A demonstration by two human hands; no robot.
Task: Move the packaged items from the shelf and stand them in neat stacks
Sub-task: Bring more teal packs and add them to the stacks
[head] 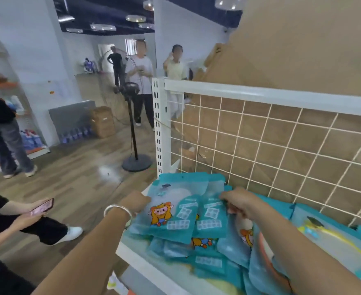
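Several teal packets with an orange cartoon animal lie in a loose overlapping pile on a white shelf. Two packets are lifted side by side at the pile's top. My left hand, a silver bangle on its wrist, grips the left edge of the left packet. My right hand pinches the right edge of the right packet. More teal packets lie flat further right on the shelf.
A white wire grid backs the shelf, with cardboard boxes behind it. A fan stand is on the wooden floor to the left. People stand beyond it, and a seated person holds a phone at lower left.
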